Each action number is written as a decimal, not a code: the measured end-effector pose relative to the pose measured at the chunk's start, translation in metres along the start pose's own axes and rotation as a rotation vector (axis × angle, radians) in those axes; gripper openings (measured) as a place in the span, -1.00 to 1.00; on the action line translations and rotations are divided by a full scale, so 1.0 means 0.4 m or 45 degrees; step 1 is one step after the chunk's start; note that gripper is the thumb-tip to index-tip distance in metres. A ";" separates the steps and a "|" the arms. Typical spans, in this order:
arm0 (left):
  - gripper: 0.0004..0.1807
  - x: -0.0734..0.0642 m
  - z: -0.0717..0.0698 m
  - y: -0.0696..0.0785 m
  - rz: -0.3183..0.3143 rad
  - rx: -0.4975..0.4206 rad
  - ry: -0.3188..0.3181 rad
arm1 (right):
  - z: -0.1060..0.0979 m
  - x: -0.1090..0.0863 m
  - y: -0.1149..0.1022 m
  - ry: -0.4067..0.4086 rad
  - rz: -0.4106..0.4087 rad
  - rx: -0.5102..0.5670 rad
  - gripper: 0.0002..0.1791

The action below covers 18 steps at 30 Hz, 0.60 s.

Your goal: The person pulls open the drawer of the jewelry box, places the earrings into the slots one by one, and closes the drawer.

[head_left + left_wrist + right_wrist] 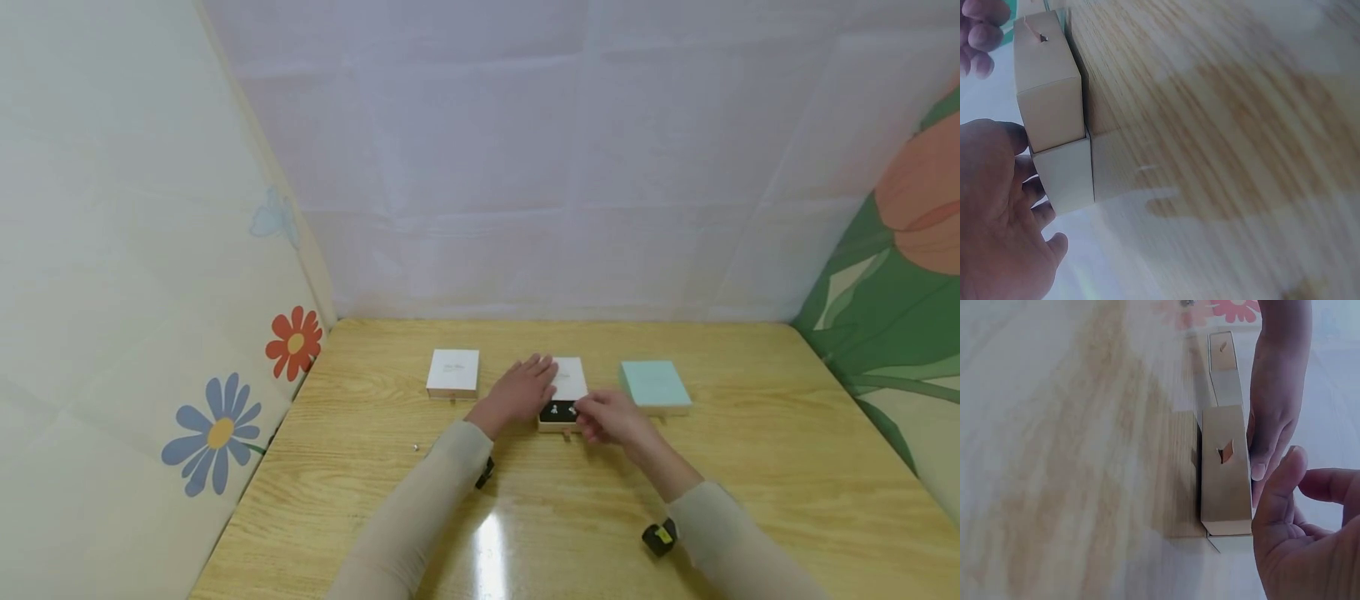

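A white jewelry box [567, 375] has its drawer pulled out toward me, baring a black pad [562, 414]. On that pad sit two small silvery earrings, a left earring [554, 409] and a right earring [572, 410]. My left hand [522, 387] rests on the box's left side and top, fingers fairly straight. Thumb and index finger of my right hand [611, 418] come together in a pinch at the right earring, its other fingers curled. From the right wrist view, the drawer front [1225, 469] with its small pull tab faces me; the earrings are hidden there.
Another white box [453, 372] stands shut to the left, and a mint-green box [655, 383] to the right. A tiny silvery piece [416, 447] lies on the wooden table [337, 500] at left. Cloth hangs behind and on both sides.
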<state>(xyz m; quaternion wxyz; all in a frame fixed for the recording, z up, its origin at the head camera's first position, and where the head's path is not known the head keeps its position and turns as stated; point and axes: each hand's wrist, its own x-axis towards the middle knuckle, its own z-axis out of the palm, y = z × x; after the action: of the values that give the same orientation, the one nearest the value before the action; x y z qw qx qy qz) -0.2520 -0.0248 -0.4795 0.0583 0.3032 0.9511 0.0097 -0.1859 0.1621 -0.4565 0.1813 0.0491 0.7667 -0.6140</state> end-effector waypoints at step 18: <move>-0.39 0.004 0.010 -0.002 0.007 -0.009 0.011 | 0.020 -0.050 0.023 0.042 0.096 -0.009 -0.71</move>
<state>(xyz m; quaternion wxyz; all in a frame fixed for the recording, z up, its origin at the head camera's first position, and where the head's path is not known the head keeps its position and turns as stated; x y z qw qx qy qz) -0.2532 -0.0248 -0.4836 0.0552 0.3054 0.9505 0.0144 -0.1629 0.1595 -0.4599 0.1918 0.0875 0.7694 -0.6030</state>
